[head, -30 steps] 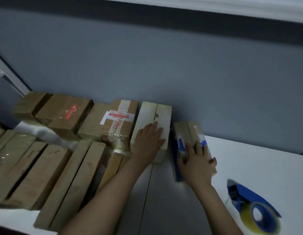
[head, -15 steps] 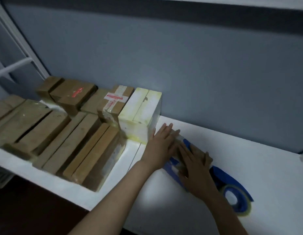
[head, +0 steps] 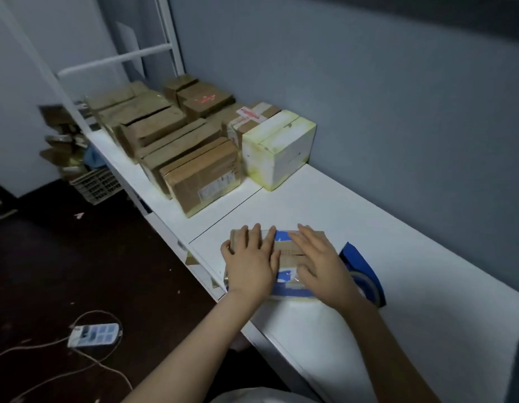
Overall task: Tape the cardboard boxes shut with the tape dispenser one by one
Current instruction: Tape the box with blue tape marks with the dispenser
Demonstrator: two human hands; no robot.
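**Head view.** Left of the white box (head: 278, 149), brown cardboard boxes (head: 171, 141) stand packed in rows on the bench (head: 427, 257). One behind them carries red print (head: 204, 98), blurred beyond reading. One touching the white box's far left side carries white tape with red lettering (head: 249, 114), likewise illegible. The nearest bears a white printed label (head: 214, 187), too small to read.

In front of the white box, near the bench's front edge, lies the small cardboard box (head: 287, 251). It is brown, with flaps meeting at a central seam, and is patched with blue tape and glossy clear tape.

The left hand (head: 251, 263) lies flat on the left half of the small box and the right hand (head: 322, 257) on its right half — each grip wide, fingers straight, pressing the lid and clasping nothing.

Front-right of the white box — just beyond the right hand — the blue tape dispenser (head: 360, 266) rests on the bench with its clear roll.
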